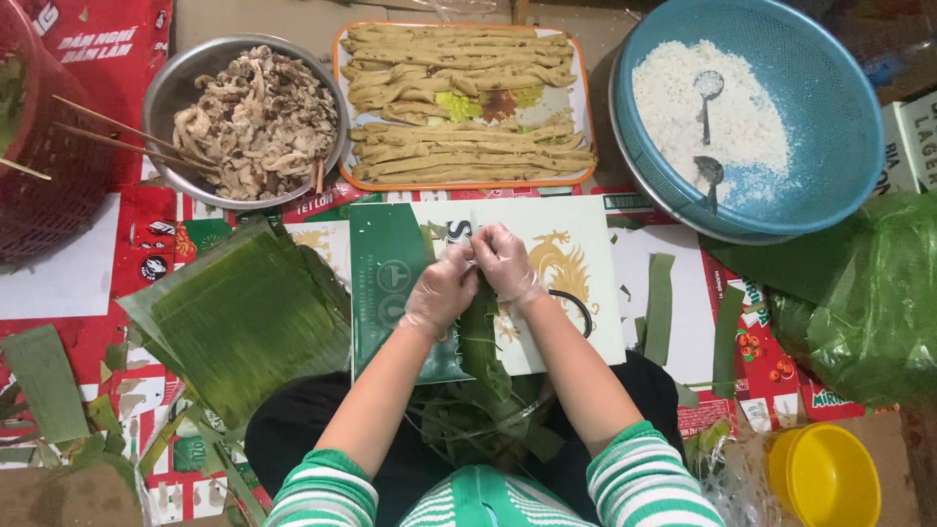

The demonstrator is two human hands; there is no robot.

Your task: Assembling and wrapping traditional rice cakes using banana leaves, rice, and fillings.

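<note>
Both my hands wear thin clear gloves and meet over a flattened green-and-white cardboard sheet (576, 244) in front of me. My left hand (441, 291) and my right hand (505, 262) pinch the top end of a long green leaf (480, 342) that hangs down toward my lap. More leaves and thin strings lie bunched on my lap (478, 420). My sleeves are green-and-white striped.
A stack of green leaves (244, 317) lies to the left. Behind stand a metal bowl of sliced meat (256, 119) with chopsticks, a tray of yellow strips (467, 102), and a blue basket of white rice (752, 117) with two spoons. A green bag (874, 303) and yellow tub (825, 473) sit right.
</note>
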